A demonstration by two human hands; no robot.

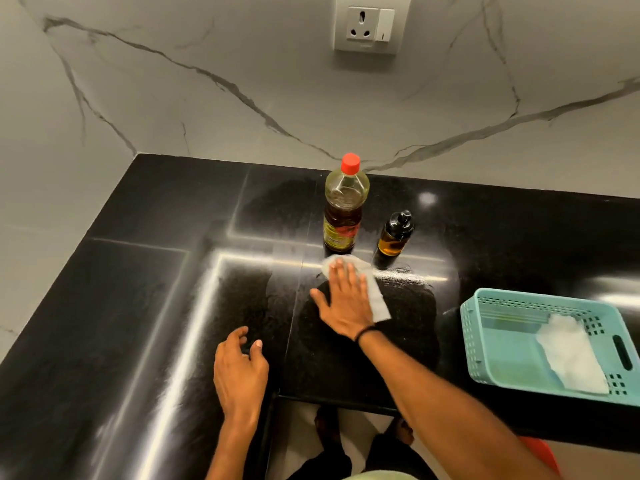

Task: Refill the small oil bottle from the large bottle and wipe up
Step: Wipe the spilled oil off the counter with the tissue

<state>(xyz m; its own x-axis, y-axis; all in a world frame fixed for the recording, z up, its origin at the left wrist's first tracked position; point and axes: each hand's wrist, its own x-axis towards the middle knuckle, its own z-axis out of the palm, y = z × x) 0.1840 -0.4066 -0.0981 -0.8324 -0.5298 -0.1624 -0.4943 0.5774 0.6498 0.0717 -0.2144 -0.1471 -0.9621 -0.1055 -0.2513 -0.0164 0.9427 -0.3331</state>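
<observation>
My right hand [346, 299] lies flat on a white wipe [379, 304], fingers straight and spread, pressing it onto the glossy black counter [138, 289]. The wipe sits just in front of the two bottles. My left hand [239, 368] is low over the counter nearer me, fingers loosely curled and holding nothing; I cannot tell whether it touches the surface.

The wipe looks thin, soft and very light. I judge it will bunch or slide on an oily film, so a flat palm on its middle suits it better than a pinch. The big bottle [344, 209], red cap on, stands upright near the wall. It is part full, likely hefty and perhaps slick, best taken round its labelled waist. The small bottle [394, 235], dark-topped with amber oil inside, stands just right of it. It looks rigid and possibly breakable, so I would hold its body, not the top.

Count: two bottles, two wipes, one basket. The second wipe [571, 358] lies crumpled in the teal basket [472, 341] at my right.
</observation>
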